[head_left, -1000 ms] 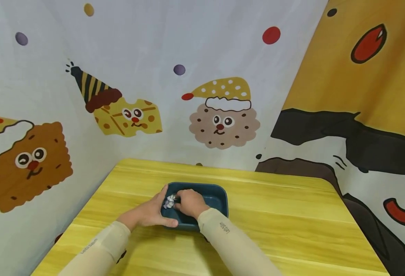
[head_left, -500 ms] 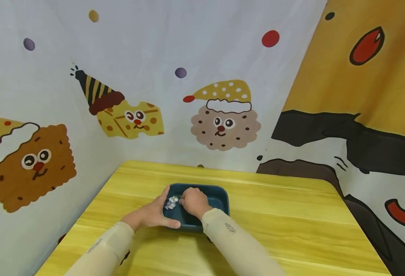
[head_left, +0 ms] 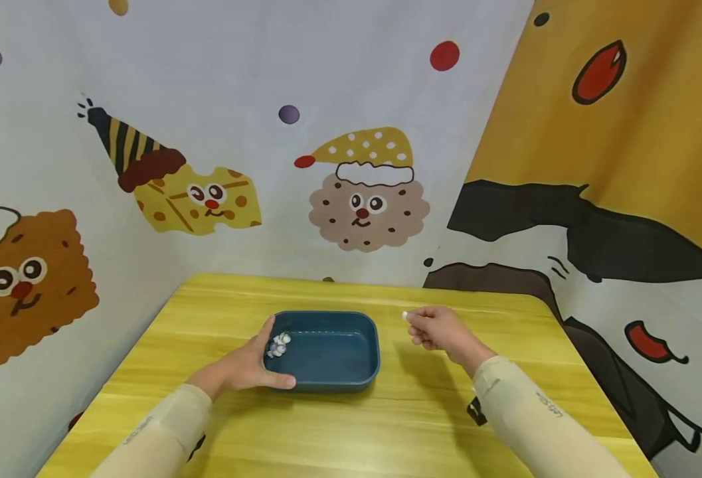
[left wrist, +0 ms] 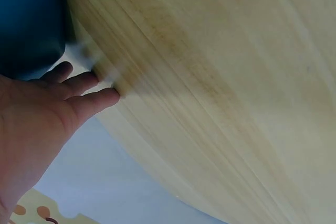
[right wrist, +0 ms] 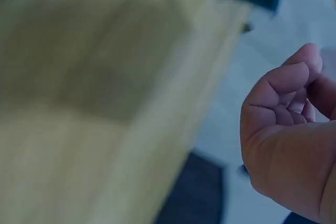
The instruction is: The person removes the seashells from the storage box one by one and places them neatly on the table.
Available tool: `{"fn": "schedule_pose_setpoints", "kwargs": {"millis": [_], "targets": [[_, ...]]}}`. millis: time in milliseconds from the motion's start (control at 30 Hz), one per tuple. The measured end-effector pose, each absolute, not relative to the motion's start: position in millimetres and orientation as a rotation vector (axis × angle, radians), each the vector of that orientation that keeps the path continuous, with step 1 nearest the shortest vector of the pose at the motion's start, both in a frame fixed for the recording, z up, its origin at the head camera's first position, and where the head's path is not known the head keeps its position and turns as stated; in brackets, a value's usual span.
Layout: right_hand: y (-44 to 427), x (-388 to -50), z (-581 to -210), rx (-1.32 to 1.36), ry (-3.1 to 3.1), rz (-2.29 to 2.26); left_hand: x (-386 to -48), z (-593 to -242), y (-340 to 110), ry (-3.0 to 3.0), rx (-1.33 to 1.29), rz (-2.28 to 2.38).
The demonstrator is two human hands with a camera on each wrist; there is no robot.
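A dark blue rectangular tray point(head_left: 329, 385) stands on the table, with a small cluster of whitish pieces point(head_left: 278, 345) at its left end. My left hand point(head_left: 240, 366) rests against the tray's left side, thumb at the near rim and fingers at the far left corner. In the left wrist view that hand point(left wrist: 42, 114) has its fingers spread beside the tray point(left wrist: 29, 24). To the right of the tray, my right hand point(head_left: 443, 330) pinches a small white piece point(head_left: 405, 316) above the table. In the right wrist view the fingers of the hand point(right wrist: 286, 129) are curled, and the piece cannot be made out.
The yellow wood-grain table point(head_left: 500, 385) extends on both sides of the tray. Behind it hangs a white cloth point(head_left: 231, 79) printed with cartoon food, and an orange and black pattern point(head_left: 542, 133) covers the right side.
My right hand has come out of the tray and moved right with a small white piece between its fingertips. My left hand still touches the tray. The head view has shifted slightly.
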State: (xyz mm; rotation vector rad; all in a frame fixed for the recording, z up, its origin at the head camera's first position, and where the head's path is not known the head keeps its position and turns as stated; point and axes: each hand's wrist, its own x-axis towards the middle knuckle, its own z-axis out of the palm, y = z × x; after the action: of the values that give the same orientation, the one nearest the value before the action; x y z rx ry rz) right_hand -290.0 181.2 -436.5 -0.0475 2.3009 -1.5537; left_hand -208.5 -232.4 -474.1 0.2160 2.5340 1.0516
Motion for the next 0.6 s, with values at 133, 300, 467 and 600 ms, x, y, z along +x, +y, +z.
{"fn": "schedule_pose_setpoints", "kwargs": {"millis": [133,300,467,600], "targets": [[209,-282,-458,-0.006,2.252,-1.494,-205,-477,-237,2.529,0.187,1.051],[204,-273,-477,-0.014,2.211,-1.466,-204,-477,-238,2.524,0.174,1.066],[185,-271,-485,-0.02,2.196,-1.432,-206,-472,-235,2.53,0.192,1.067],[178,-271,-490,0.005,2.22,-1.369,-206,-471,-234,2.528,0.206,1.054]]}}
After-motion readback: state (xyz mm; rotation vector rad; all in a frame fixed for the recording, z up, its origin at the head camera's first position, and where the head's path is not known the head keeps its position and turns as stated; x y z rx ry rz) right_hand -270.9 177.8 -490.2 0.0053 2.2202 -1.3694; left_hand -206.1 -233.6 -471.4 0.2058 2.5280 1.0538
